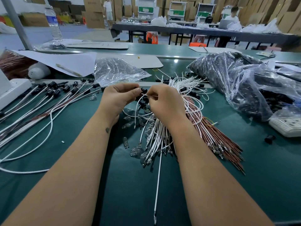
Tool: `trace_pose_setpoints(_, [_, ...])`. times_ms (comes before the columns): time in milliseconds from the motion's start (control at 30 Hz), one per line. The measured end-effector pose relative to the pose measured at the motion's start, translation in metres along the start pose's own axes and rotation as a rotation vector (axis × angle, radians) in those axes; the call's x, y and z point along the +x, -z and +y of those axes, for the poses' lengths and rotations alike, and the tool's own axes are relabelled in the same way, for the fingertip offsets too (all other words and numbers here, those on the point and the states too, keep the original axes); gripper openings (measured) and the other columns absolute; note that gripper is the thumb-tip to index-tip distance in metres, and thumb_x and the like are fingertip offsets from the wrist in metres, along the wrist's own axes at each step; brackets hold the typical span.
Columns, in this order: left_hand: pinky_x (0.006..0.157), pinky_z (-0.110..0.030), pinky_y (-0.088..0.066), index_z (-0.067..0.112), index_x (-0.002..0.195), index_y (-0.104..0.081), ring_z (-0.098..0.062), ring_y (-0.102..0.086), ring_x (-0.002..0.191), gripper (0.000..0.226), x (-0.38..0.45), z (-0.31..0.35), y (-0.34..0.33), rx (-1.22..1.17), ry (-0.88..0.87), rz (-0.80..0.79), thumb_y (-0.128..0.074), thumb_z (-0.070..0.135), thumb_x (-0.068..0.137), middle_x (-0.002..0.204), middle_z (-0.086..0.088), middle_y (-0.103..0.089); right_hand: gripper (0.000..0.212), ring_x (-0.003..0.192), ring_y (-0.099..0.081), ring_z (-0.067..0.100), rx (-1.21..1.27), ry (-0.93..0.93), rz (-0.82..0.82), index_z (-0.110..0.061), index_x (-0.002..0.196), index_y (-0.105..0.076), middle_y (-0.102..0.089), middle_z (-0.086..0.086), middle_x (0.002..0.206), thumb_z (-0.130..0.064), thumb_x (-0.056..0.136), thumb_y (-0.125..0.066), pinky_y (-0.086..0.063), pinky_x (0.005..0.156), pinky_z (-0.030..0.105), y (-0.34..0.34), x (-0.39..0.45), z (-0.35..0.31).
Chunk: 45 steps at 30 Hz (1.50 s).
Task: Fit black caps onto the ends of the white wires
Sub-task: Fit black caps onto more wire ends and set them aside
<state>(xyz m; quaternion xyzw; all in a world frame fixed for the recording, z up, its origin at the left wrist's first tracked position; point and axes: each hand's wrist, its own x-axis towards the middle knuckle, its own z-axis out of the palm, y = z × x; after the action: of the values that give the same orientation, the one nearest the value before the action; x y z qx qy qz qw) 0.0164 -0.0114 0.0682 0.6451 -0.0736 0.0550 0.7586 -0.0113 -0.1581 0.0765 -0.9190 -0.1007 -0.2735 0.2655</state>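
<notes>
green matting (81, 185) runs under my forearms, a single white wire (157, 185) lying straight along it toward me; beyond that the loose white wires (156, 136) fan out beside the red-brown wires (216, 137), close enough to reach; above them my left hand (117, 98) pinches a black cap (143, 90), fingers curled to steady it, while my right hand (164, 101) pinches a white wire end (145, 94) right at the cap's mouth, likely to push it in; capped wires (53, 93) lie sorted to my left; farther right sits the plastic bag (236, 79) of caps.
</notes>
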Motion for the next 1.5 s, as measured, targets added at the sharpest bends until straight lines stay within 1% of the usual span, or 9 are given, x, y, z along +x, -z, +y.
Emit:
trace_pose_setpoints(267, [0.066, -0.016, -0.054, 0.014, 0.081, -0.070, -0.005, -0.063, 0.063, 0.006, -0.001, -0.005, -0.003, 0.104, 0.008, -0.013, -0.075, 0.010, 0.080, 0.066, 0.005, -0.070, 0.015, 0.081, -0.062, 0.024, -0.040, 0.018, 0.031, -0.015, 0.088, -0.072, -0.070, 0.002, 0.087, -0.011, 0.086, -0.057, -0.049, 0.065, 0.032, -0.001, 0.000, -0.001])
trace_pose_setpoints(433, [0.066, -0.021, -0.055, 0.017, 0.099, -0.060, -0.011, -0.064, 0.066, 0.035, -0.002, -0.003, -0.005, 0.087, 0.015, 0.041, -0.081, 0.010, 0.072, 0.078, -0.004, -0.064, 0.011, 0.079, -0.060, 0.023, -0.002, 0.010, 0.057, -0.013, 0.087, -0.069, -0.067, 0.003, 0.085, -0.011, 0.086, -0.058, -0.048, 0.066, 0.034, -0.004, 0.000, -0.002])
trace_pose_setpoints(600, [0.055, -0.016, -0.050, 0.010, 0.079, -0.060, -0.005, -0.058, 0.052, 0.024, -0.006, -0.002, -0.007, 0.115, -0.040, 0.022, -0.081, 0.020, 0.072, 0.061, 0.003, -0.068, 0.015, 0.076, -0.061, 0.021, 0.106, 0.027, 0.042, -0.014, 0.100, -0.065, -0.065, 0.001, 0.083, -0.008, 0.087, -0.061, -0.050, 0.067, 0.034, -0.002, -0.002, -0.005])
trace_pose_setpoints(833, [0.051, -0.017, -0.047, 0.009, 0.069, -0.061, -0.005, -0.056, 0.047, 0.024, -0.007, -0.001, -0.008, 0.170, -0.083, 0.055, -0.072, 0.023, 0.084, 0.057, 0.000, -0.068, 0.019, 0.093, -0.060, 0.019, 0.078, 0.072, -0.027, -0.014, 0.105, -0.068, -0.067, 0.001, 0.101, -0.011, 0.088, -0.060, -0.042, 0.088, 0.034, -0.005, 0.000, -0.004])
trace_pose_setpoints(933, [0.058, -0.024, -0.051, 0.013, 0.067, -0.062, -0.011, -0.057, 0.052, 0.028, -0.004, 0.002, 0.003, 0.291, -0.190, 0.265, -0.070, 0.032, 0.086, 0.059, -0.001, -0.066, 0.018, 0.091, -0.059, 0.012, -0.131, -0.014, 0.123, -0.022, 0.105, -0.065, -0.068, -0.008, 0.099, -0.012, 0.093, -0.055, -0.020, 0.085, 0.029, -0.004, 0.002, 0.005])
trace_pose_setpoints(1100, [0.066, -0.026, -0.037, 0.012, 0.078, -0.061, -0.019, -0.053, 0.069, 0.031, 0.005, 0.005, 0.031, 0.509, -0.161, 0.826, -0.061, 0.040, 0.092, 0.081, -0.007, -0.066, 0.016, 0.098, -0.056, 0.014, -0.248, -0.109, 0.125, -0.026, 0.102, -0.063, -0.066, -0.010, 0.103, -0.021, 0.098, -0.049, -0.013, 0.094, 0.036, -0.004, 0.001, 0.010])
trace_pose_setpoints(1267, [0.090, -0.028, -0.025, 0.015, 0.109, -0.067, -0.033, -0.045, 0.115, 0.032, -0.002, 0.001, 0.021, 1.050, -0.444, 0.637, -0.052, 0.002, 0.084, 0.117, -0.010, -0.060, 0.017, 0.101, -0.053, 0.012, -0.205, -0.073, 0.065, -0.030, 0.099, -0.063, -0.064, -0.013, 0.100, -0.025, 0.100, -0.046, -0.012, 0.094, 0.037, -0.006, 0.001, 0.006])
trace_pose_setpoints(1400, [0.086, -0.029, -0.038, 0.010, 0.106, -0.072, -0.027, -0.059, 0.096, 0.023, -0.010, 0.002, -0.007, 1.029, -0.680, 0.132, -0.059, 0.006, 0.088, 0.098, -0.006, -0.072, 0.020, 0.105, -0.051, 0.014, -0.209, 0.023, 0.016, -0.027, 0.106, -0.062, -0.063, -0.010, 0.107, -0.025, 0.100, -0.043, -0.014, 0.086, 0.034, -0.009, 0.002, 0.002])
trace_pose_setpoints(1500, [0.077, -0.029, -0.041, 0.009, 0.098, -0.075, -0.025, -0.058, 0.085, 0.015, -0.010, 0.004, -0.007, 0.917, -0.646, 0.051, -0.063, 0.009, 0.089, 0.086, -0.005, -0.073, 0.022, 0.108, -0.043, 0.017, -0.265, 0.070, 0.027, -0.025, 0.111, -0.062, -0.056, -0.005, 0.112, -0.027, 0.100, -0.043, -0.016, 0.085, 0.033, -0.010, 0.003, 0.001])
